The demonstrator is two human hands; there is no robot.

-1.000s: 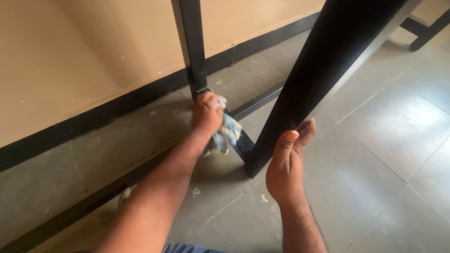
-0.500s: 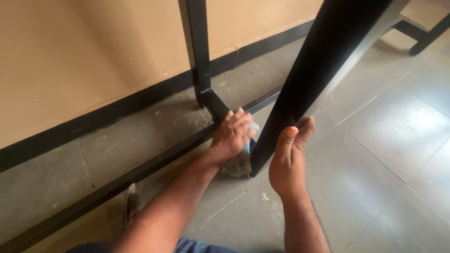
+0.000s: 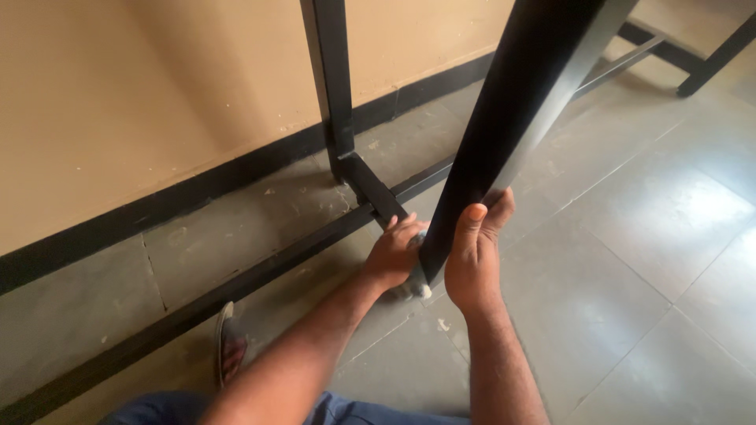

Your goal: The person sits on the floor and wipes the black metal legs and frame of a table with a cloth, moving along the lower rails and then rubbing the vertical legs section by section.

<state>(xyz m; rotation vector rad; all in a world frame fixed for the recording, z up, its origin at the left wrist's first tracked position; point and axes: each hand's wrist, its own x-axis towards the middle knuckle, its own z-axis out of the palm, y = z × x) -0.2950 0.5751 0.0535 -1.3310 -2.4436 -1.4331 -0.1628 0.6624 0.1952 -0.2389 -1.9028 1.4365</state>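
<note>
black metal leg [image 3: 512,118] of a table frame, square in section, matte with a paler sheen down its right face, leaning from the upper right of the view to its foot on the floor between the two hands; second upright leg [image 3: 331,79] behind it by the wall, joined low down by a short black crossbar [image 3: 370,189] and a long floor rail [image 3: 260,271]; floor [image 3: 630,260] of large grey tiles, scuffed and flecked with pale marks near the frame; wall [image 3: 142,102] plain tan with a black skirting strip [image 3: 157,208] along its base; sandalled foot [image 3: 230,346] on the tiles at lower left; left hand [image 3: 394,256] low at the foot of the near leg, fingers curled shut over a pale cloth [image 3: 413,290], only a scrap of which shows beneath the hand; right hand [image 3: 472,252] wrapped around the near leg just above its foot, thumb up along the front face, fingers round the far side
</note>
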